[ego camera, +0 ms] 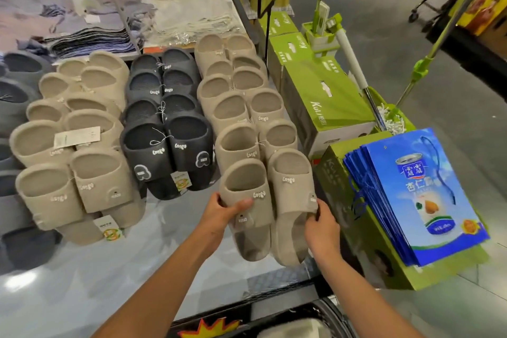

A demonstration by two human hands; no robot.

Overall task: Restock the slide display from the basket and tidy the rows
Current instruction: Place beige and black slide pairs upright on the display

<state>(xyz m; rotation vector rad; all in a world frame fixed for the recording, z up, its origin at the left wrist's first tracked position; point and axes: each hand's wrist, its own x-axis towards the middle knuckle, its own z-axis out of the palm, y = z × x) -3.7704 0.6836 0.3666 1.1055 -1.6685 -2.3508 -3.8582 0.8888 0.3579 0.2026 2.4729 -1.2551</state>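
Two beige slides form the nearest pair of the right-hand beige row point(241, 107), at the front right corner of the display table point(82, 269). One hand holds each slide.

Left hand point(222, 214): the thumb lies flat across the top of the strap of the left beige slide point(247, 189), just below the white logo. The other fingers curl round the strap's outer edge and pass out of sight beneath it. The grip is closed on the strap, not spread.

Right hand point(322, 225): the fingers curl over the outer edge of the right beige slide point(292, 186) at the strap's lower corner, with the fingertips on the side wall. The thumb is hidden, so its contact cannot be told.

The two slides lie side by side and touching, heels toward the person. Their toe ends overlap the next pair in the row.

Adjacent stock: a black row point(167, 145) occupies the middle of the table and a second beige row point(74, 173) lies to its left, both with hang tags. The basket point(338, 315) shows only as a dark rim at the bottom edge, with pale material inside it. Green boxes point(323, 96) stand just beside the table on the right, and a stack of blue bags point(417, 195) rests on the nearest one.
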